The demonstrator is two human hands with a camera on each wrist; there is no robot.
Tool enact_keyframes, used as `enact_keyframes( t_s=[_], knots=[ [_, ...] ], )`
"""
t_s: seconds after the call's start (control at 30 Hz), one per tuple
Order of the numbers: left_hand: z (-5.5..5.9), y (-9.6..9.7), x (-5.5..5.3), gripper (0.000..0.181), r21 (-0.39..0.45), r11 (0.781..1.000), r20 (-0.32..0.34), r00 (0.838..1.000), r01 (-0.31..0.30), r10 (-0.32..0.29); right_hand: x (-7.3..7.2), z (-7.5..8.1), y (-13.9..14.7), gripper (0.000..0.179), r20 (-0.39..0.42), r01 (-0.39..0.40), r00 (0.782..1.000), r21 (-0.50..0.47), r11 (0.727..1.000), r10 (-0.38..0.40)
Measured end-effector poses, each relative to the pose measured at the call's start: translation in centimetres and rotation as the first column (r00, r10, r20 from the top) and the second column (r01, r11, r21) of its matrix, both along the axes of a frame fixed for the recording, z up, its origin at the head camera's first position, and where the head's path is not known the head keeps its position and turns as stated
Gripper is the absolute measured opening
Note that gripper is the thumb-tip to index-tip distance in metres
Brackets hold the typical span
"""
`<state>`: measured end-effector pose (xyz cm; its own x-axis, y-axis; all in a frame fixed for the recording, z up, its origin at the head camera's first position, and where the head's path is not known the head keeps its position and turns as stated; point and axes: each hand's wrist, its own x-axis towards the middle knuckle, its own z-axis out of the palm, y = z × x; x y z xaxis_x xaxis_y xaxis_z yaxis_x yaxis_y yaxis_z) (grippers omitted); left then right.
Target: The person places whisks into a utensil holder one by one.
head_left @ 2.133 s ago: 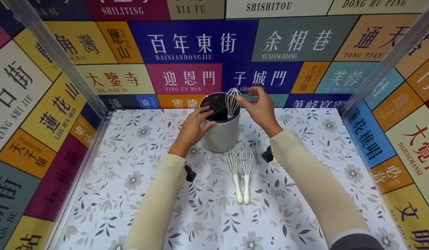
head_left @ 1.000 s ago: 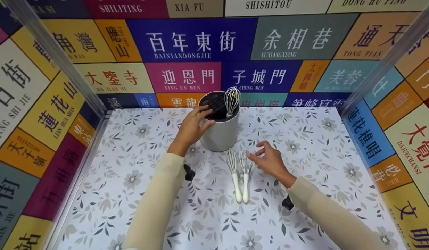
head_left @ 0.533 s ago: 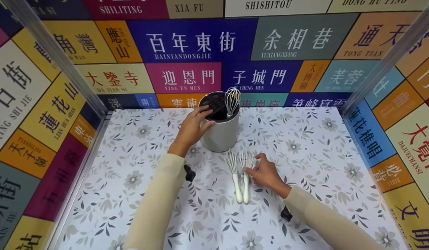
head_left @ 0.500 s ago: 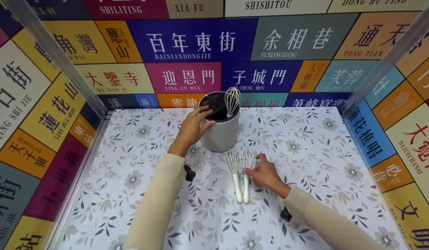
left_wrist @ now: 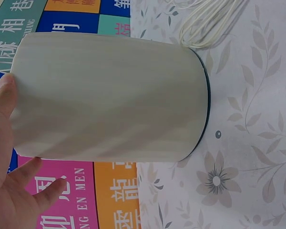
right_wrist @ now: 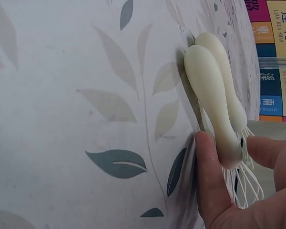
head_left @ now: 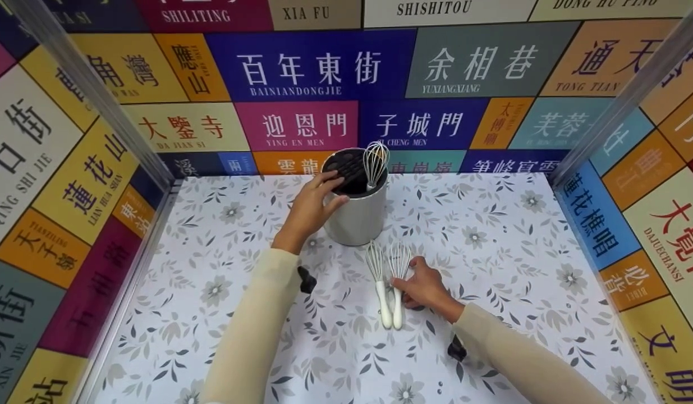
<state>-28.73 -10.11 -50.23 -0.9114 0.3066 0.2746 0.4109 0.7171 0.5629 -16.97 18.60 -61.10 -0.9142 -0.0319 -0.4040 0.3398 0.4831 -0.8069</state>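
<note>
The left grip (head_left: 311,206), spread, touches the canister (head_left: 354,221) at its rim; the right grip (head_left: 427,285), spread, straddles the right whisk (head_left: 398,312).

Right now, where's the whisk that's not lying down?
In the head view, that whisk pokes up from the tub, at the opening's right side, across from the left hand.

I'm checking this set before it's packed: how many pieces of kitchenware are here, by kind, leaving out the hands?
Cylindrical utensil holder: 1 (its black inside counted as part of it)
Balloon whisks: 3 (two lying in front of the holder, one in it, wire head up)
Total: 4
</note>
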Motion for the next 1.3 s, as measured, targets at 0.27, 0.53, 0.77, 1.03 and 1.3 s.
enact_keyframes(
  t_s=[0.27,0.53,0.77,1.03,1.3],
  knots=[
    [0.0,0.0,0.0,0.056,0.0,1.0,0.008,1.0,0.001,-0.001,-0.2,-0.1,-0.4,0.055,0.024,0.012,1.0,-0.012,1.0,-0.011],
    [0.0,0.0,0.0,0.055,-0.006,1.0,0.02,1.0,0.002,-0.002,-0.2,0.1,-0.3,0.053,0.035,-0.002,0.999,-0.007,1.0,0.002],
    [0.0,-0.1,0.0,0.055,0.0,1.0,0.001,1.0,0.01,-0.01,-0.1,0.6,-0.1,0.054,0.016,-0.007,1.0,-0.033,0.999,0.007],
    [0.1,0.0,0.0,0.055,-0.001,1.0,0.005,1.0,0.007,-0.007,-0.3,1.1,0.0,0.056,-0.061,-0.021,0.998,-0.022,1.0,0.02],
    [0.2,0.0,0.0,0.056,-0.016,1.0,0.015,1.0,0.001,-0.001,-0.5,2.1,-0.4,0.05,-0.08,0.018,0.997,-0.073,0.997,-0.024]
  ],
)
